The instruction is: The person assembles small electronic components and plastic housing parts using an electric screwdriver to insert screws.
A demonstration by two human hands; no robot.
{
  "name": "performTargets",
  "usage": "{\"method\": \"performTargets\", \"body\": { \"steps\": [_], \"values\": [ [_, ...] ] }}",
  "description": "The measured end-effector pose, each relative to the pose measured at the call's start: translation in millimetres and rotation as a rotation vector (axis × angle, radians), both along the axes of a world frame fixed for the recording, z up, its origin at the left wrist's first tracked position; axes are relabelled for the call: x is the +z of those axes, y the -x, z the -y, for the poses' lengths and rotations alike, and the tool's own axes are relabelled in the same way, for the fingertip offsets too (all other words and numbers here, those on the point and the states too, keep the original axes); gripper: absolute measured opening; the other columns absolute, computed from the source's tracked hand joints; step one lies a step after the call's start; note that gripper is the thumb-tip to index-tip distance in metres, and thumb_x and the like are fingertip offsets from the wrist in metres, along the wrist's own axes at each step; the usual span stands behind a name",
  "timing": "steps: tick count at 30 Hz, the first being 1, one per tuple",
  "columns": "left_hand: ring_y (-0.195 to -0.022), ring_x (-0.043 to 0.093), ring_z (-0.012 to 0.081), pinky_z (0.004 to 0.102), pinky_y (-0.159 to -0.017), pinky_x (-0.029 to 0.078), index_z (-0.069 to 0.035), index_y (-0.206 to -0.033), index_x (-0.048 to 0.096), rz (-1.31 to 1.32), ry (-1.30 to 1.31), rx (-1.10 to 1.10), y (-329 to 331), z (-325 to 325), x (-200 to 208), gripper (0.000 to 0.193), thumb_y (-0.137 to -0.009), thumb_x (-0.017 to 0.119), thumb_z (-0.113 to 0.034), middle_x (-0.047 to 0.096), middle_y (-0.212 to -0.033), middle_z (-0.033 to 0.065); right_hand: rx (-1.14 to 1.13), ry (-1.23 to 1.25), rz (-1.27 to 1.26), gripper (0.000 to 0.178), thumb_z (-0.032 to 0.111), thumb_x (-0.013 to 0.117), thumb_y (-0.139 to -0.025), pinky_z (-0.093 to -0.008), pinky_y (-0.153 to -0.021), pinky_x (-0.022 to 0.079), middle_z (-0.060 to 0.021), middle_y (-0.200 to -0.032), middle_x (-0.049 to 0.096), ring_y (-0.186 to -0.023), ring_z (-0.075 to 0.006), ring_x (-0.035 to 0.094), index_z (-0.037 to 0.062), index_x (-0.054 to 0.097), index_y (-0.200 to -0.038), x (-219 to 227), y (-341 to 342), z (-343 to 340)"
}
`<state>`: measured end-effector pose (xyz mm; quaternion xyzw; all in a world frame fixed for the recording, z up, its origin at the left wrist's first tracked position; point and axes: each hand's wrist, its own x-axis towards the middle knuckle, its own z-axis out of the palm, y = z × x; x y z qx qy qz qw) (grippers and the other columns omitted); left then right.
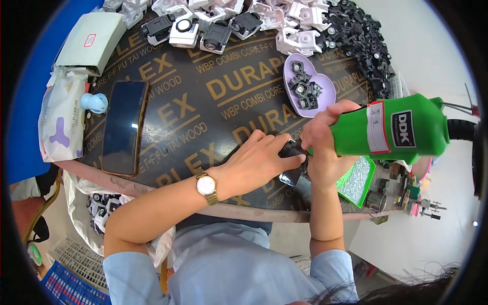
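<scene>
My right hand (325, 137) is wrapped around a green electric screwdriver (358, 133), whose body points out to the right with a black cable at its rear. Its tip is hidden by my fingers. On the table in front of me, my left hand (256, 160) pinches a small black plastic part (291, 148) right beside the screwdriver's front end. Below the fingers lies a dark glossy piece (291, 177), partly covered. Just beyond both hands, a purple heart-shaped dish (326, 87) holds several black parts (301, 90). A green tray (369, 180) of small silvery pieces sits beside my right wrist.
Along the far edge are heaped white and black housings (213, 35), with a pile of black parts (363, 46) at far right. A phone (124, 127), a wipes pack (63, 122) and a pale box (91, 40) lie left. A metal cup (376, 202) stands near right.
</scene>
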<state>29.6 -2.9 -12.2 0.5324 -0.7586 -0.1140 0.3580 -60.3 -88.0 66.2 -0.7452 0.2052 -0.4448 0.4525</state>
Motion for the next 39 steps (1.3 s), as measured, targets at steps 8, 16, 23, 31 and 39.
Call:
{"method": "performTargets", "body": {
  "steps": [8, 16, 23, 31, 39],
  "values": [
    [-0.084, 0.054, 0.0204, 0.0317, -0.073, 0.036, -0.025, -0.11, 0.058, 0.043, 0.016, 0.043, 5.7, -3.8, -7.4, 0.033, -0.081, 0.051, -0.012, 0.052, -0.104, 0.0122, -0.069, 0.425, -0.169, 0.041, 0.001, 0.061, -0.077, -0.0195, -0.047, 0.04, -0.0042, -0.064, 0.053, -0.049, -0.0079, 0.046, -0.0107, 0.042, -0.112, -7.0, 7.1, -7.2],
    [-0.084, 0.051, 0.0204, 0.032, -0.071, 0.035, -0.025, -0.119, 0.055, 0.102, 0.036, -0.006, 9.0, -2.1, -1.6, 0.047, -0.075, 0.058, -0.01, 0.048, -0.092, 0.0068, 0.106, -0.028, 0.352, 0.06, 0.028, 0.069, -0.082, -0.0269, -0.044, 0.041, -0.004, -0.057, 0.049, -0.045, -0.0138, 0.047, -0.0028, 0.037, -0.122, 2.0, 35.2, -6.5],
    [-0.078, 0.053, 0.0189, 0.0311, -0.07, 0.037, -0.029, -0.121, 0.055, 0.105, 0.011, 0.036, 7.0, -1.0, 3.0, 0.054, -0.072, 0.069, -0.012, 0.052, -0.096, 0.0044, -0.146, 0.219, 0.319, 0.068, 0.046, 0.062, -0.083, -0.025, -0.041, 0.038, -0.0035, -0.058, 0.046, -0.043, -0.0128, 0.043, -0.0017, 0.035, -0.124, 21.5, 109.4, 10.0],
    [-0.077, 0.049, 0.0198, 0.0311, -0.067, 0.036, -0.024, -0.117, 0.058, 0.123, -0.02, 0.048, 9.2, 2.2, 10.1, 0.056, -0.064, 0.074, -0.012, 0.046, -0.087, 0.0066, -0.159, 0.071, 0.33, 0.066, 0.042, 0.067, -0.081, -0.024, -0.04, 0.036, -0.0041, -0.054, 0.047, -0.041, -0.0122, 0.043, -0.0019, 0.039, -0.121, -7.6, 127.6, 32.0],
    [-0.071, 0.049, 0.0181, 0.0302, -0.065, 0.035, -0.023, -0.117, 0.058, 0.151, 0.011, 0.057, 11.6, 4.5, 9.2, 0.055, -0.065, 0.074, -0.015, 0.043, -0.083, 0.0047, -0.082, 0.0, 0.367, 0.063, 0.037, 0.072, -0.077, -0.0246, -0.04, 0.037, -0.0045, -0.055, 0.047, -0.041, -0.0128, 0.043, -0.0005, 0.042, -0.117, -14.5, 131.1, 36.0]
  ]
}}
